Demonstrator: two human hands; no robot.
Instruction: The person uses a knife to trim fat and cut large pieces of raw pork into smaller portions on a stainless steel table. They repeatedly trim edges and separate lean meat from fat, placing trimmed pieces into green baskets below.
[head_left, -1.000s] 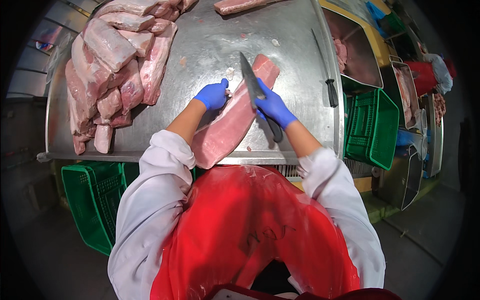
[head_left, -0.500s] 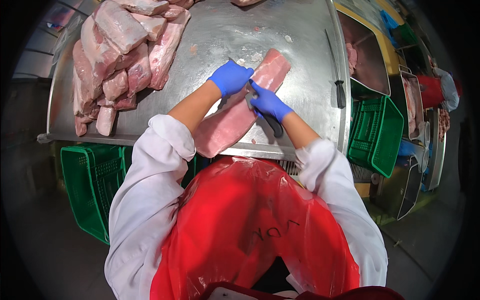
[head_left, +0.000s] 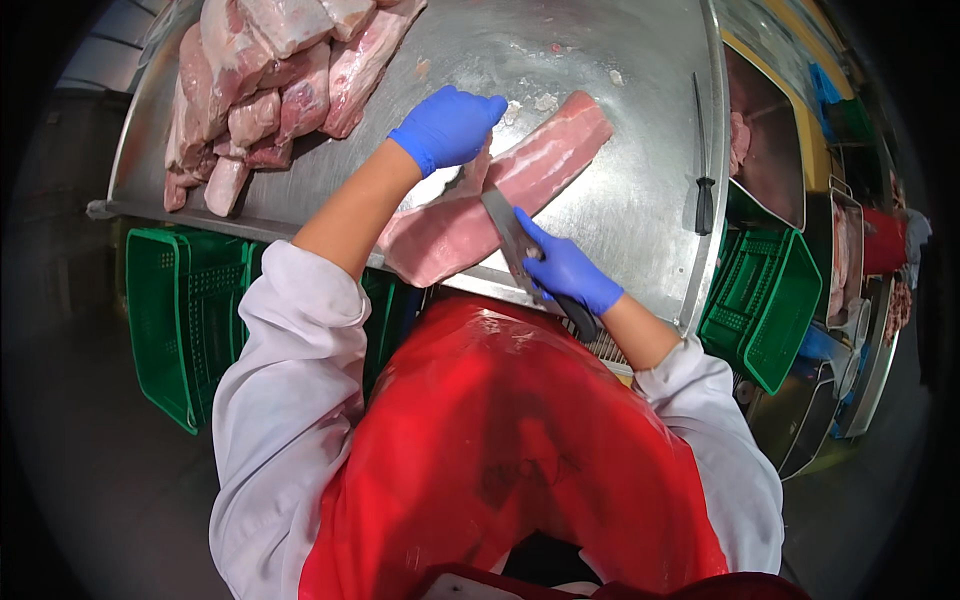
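A long pale-pink loin of meat [head_left: 548, 158] lies slantwise on the steel table [head_left: 640, 200], its near end by the front edge. My left hand [head_left: 447, 128], in a blue glove, is closed above the loin's left side. A thin strip of meat [head_left: 474, 176] rises from the loin to its fingers; the grip itself is partly hidden. My right hand [head_left: 572, 274], gloved in blue too, is wrapped round the black handle of a knife [head_left: 508, 222]. The blade points up and left, its tip end over the middle of the loin.
Many meat cuts are heaped in a pile [head_left: 265, 100] at the table's far left. A sharpening steel [head_left: 704, 200] lies along the right edge. Green crates [head_left: 190, 330] stand below left, another green crate [head_left: 765, 305] at right, beside a metal bin [head_left: 770, 130] holding meat.
My left hand has lifted up from the loin, drawing the strip with it. My right hand and the knife have come back toward me, so more of the blade shows.
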